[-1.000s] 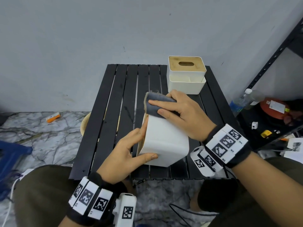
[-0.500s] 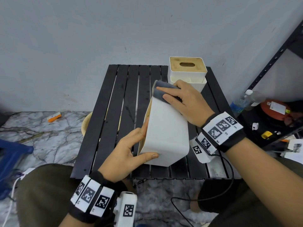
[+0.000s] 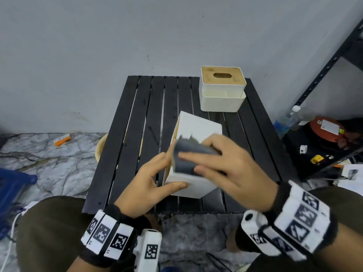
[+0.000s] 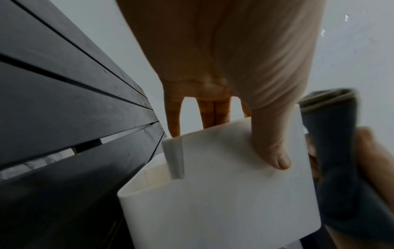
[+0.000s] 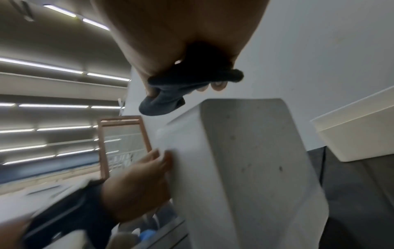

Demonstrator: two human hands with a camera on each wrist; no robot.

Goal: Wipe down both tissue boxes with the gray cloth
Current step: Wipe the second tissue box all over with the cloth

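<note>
A white tissue box (image 3: 198, 130) lies tipped on its side on the black slatted table (image 3: 125, 138), its wooden lid facing left. My left hand (image 3: 155, 179) grips its near end, thumb (image 4: 270, 151) on the end wall (image 4: 224, 202), fingers on the lid side. My right hand (image 3: 222, 163) presses the gray cloth (image 3: 188, 156) onto the box's upper face near my left hand; the cloth (image 5: 170, 94) is bunched under the fingers above the box (image 5: 245, 168). A second white tissue box (image 3: 223, 89) with a wooden slotted lid stands upright at the table's far right.
A black metal shelf (image 3: 324, 75) stands to the right, with a water bottle (image 3: 288, 120) and a red round container (image 3: 328, 128) low down beside the table. A blue object (image 3: 13, 185) lies on the marble floor at left. The wall is right behind the table.
My right hand has drawn the cloth along the box's upper face from its far end back toward its near end. The left hand keeps the same grip on the box.
</note>
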